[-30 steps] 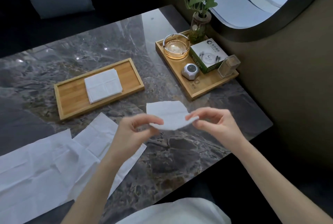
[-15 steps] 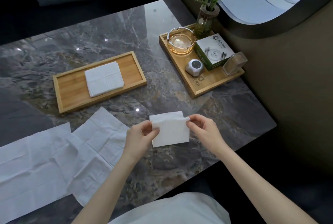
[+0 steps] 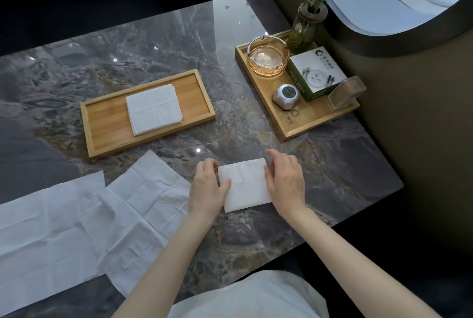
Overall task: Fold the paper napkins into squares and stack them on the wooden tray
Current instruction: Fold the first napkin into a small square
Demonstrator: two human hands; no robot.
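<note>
A white napkin folded into a square (image 3: 244, 184) lies flat on the marble table near its front edge. My left hand (image 3: 207, 187) presses on its left edge and my right hand (image 3: 285, 184) on its right edge, fingers curled over the paper. Beyond it, a long wooden tray (image 3: 107, 123) carries a small stack of folded napkins (image 3: 153, 109) at its middle. Unfolded white napkins (image 3: 76, 225) lie spread and overlapping at the front left of the table.
A second wooden tray (image 3: 291, 123) at the right holds a glass ashtray (image 3: 267, 58), a green and white box (image 3: 317, 75), a small white device (image 3: 285, 95), a clear holder (image 3: 345, 92) and a plant in a glass vase (image 3: 307, 26). A wall runs along the table's right side.
The napkin was held in the air between both hands; it came down onto the table as a folded square, and both hands now press its sides.
</note>
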